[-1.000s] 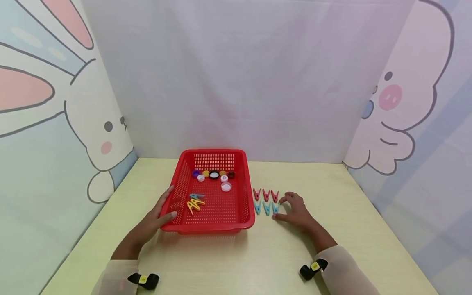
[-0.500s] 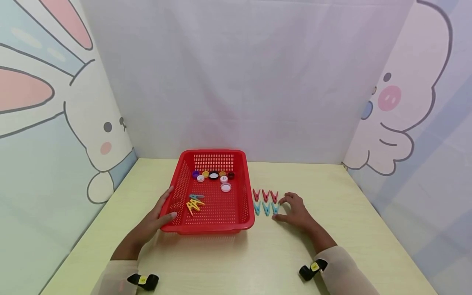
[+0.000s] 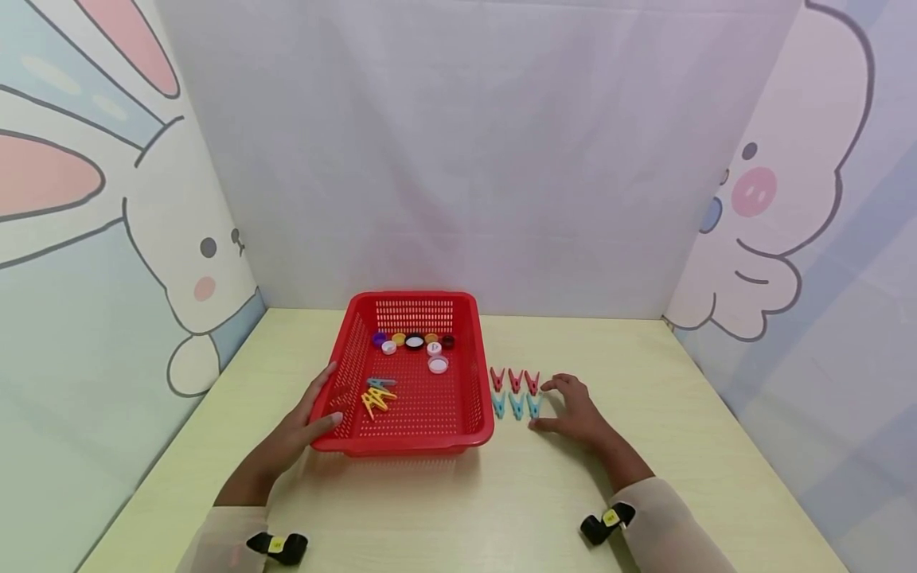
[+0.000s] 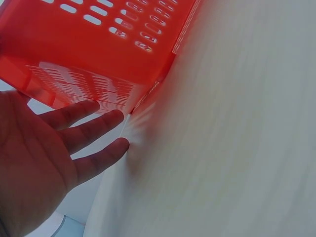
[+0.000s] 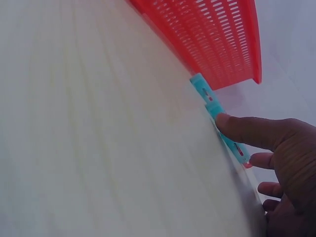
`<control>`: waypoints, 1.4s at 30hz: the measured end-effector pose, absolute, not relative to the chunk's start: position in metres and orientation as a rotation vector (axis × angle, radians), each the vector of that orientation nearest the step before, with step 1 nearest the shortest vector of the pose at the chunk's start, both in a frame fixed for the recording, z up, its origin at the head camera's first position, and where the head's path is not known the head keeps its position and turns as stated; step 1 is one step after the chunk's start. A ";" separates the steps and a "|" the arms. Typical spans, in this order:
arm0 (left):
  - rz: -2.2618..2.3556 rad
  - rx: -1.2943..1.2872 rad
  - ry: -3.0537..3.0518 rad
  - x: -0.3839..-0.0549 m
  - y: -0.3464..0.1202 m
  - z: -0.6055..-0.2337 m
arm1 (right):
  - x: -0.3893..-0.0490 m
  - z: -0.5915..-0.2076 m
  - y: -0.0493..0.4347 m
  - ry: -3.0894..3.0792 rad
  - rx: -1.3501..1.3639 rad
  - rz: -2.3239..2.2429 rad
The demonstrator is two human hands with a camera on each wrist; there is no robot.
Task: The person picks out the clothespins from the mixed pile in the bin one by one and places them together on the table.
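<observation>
In the head view, my left hand (image 3: 294, 430) rests at the left rim of a red plastic basket (image 3: 408, 444), thumb over the rim. The left wrist view shows the other fingers (image 4: 94, 131) straight beside the basket's outer wall. To the right of the basket lie two rows of clothespins: red clothespins (image 3: 516, 380) behind, light blue clothespins (image 3: 517, 406) in front. My right hand (image 3: 576, 414) is at the right end of these rows with its fingers spread. Its thumb (image 5: 247, 129) overlaps a light blue clothespin (image 5: 203, 89) row in the right wrist view.
Inside the basket are yellow clothespins (image 3: 376, 399), a blue clothespin (image 3: 381, 383) and several bottle caps, such as a black-rimmed cap (image 3: 415, 342) and a clear one (image 3: 438, 364). A pale tabletop (image 3: 430, 509) meets a white backdrop (image 3: 458, 159) behind the basket.
My right index finger has reached out slightly towards the end of the red row. The left hand, basket and clothespins stay put.
</observation>
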State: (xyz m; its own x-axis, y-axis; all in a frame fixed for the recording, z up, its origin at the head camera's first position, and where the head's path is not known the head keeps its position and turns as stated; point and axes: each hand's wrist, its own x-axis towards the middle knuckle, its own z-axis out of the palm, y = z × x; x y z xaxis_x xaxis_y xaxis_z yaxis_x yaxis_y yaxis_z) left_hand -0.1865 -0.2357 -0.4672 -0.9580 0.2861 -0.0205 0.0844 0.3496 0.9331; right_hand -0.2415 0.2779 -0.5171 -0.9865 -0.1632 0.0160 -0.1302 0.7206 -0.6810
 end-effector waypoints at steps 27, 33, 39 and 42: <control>1.678 0.350 2.422 -0.186 -0.235 -0.468 | -0.242 -0.444 0.255 2.776 -0.407 -1.268; 1.678 0.359 2.409 -0.187 -0.236 -0.468 | -0.245 -0.416 0.238 2.776 -0.538 -1.310; 1.689 0.370 2.407 -0.186 -0.235 -0.469 | -0.249 -0.392 0.215 2.752 -0.629 -1.338; 1.681 0.367 2.417 -0.185 -0.235 -0.468 | -0.249 -0.381 0.201 2.736 -0.653 -1.355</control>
State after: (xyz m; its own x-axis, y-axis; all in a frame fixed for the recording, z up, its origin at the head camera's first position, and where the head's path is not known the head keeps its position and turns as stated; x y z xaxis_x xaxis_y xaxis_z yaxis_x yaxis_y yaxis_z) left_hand -0.1850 -0.2354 -0.4679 -0.9544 0.2986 -0.0021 0.1019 0.3323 0.9377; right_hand -0.2485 0.2010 -0.3806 -0.9123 -0.3750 0.1645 -0.3581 0.5359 -0.7646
